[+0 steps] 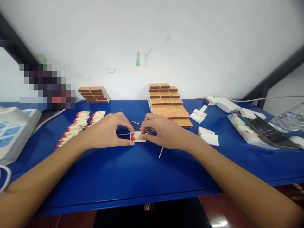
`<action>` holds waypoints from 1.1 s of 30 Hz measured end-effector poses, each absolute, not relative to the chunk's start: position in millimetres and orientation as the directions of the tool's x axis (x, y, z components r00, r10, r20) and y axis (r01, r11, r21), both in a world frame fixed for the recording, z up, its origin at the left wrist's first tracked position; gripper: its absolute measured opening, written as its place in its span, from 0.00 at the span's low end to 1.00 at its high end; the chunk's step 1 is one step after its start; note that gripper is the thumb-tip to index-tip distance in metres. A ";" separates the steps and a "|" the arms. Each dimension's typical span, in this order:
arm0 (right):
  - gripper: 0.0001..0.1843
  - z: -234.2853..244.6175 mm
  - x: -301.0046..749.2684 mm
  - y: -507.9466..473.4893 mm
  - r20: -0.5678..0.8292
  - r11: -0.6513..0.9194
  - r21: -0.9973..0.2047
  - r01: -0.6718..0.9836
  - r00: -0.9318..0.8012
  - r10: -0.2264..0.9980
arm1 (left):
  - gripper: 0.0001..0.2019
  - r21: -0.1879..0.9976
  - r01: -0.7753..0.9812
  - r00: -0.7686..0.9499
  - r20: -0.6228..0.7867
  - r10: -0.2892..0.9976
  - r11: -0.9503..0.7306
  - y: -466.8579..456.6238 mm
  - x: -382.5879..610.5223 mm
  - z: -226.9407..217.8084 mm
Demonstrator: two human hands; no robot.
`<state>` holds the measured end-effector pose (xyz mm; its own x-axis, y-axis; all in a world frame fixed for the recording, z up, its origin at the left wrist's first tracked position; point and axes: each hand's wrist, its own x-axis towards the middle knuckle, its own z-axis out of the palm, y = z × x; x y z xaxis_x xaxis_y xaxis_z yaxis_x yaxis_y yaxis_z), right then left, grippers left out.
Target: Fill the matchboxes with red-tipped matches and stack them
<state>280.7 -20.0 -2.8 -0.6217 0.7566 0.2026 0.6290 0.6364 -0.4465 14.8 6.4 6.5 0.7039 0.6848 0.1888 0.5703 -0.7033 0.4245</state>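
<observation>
A small white matchbox tray (140,141) filled with red-tipped matches (135,136) lies on the blue table in front of me. My left hand (110,131) grips the tray's left end between thumb and forefinger. From the other side, my right hand (158,131) has its fingers bent and pinched on the matches at the tray's right end; its fingertips partly hide them. Loose matches lie around the tray: one by my left palm, a few behind my fingers, and a single match (161,152) below my right wrist.
Rows of matches (74,128) lie at left. Matchbox stacks stand against the wall, a small one (95,95) and a larger stepped one (169,106). White empty trays (208,136), a phone (268,129) and clear plastic (288,118) are at right. A power strip (14,134) sits far left.
</observation>
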 end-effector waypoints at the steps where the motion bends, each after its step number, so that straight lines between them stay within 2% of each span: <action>1: 0.05 -2.6 280.5 -20.5 0.201 0.635 -0.454 0.625 -0.622 0.757 | 0.16 0.419 0.560 0.715 0.190 0.673 -0.714 6.6 15.0 6.3; 7: 0.05 -2.4 273.2 -23.2 0.205 0.610 -0.470 0.638 -0.593 0.778 | 0.13 0.391 0.533 0.748 0.198 0.634 -0.750 6.0 16.7 6.8; 15: 0.05 -2.8 275.1 -23.0 0.239 0.625 -0.417 0.660 -0.584 0.776 | 0.14 0.413 0.570 0.702 0.205 0.682 -0.711 3.2 17.7 8.2; 20: 0.04 -0.4 276.5 -23.7 0.214 0.639 -0.458 0.618 -0.621 0.754 | 0.16 0.404 0.629 0.662 0.170 0.730 -0.665 0.7 18.7 12.7; 33: 0.05 -6.8 269.9 -25.8 0.282 0.648 -0.470 0.599 -0.594 0.753 | 0.14 0.411 0.596 0.683 0.191 0.705 -0.689 -1.6 20.0 12.7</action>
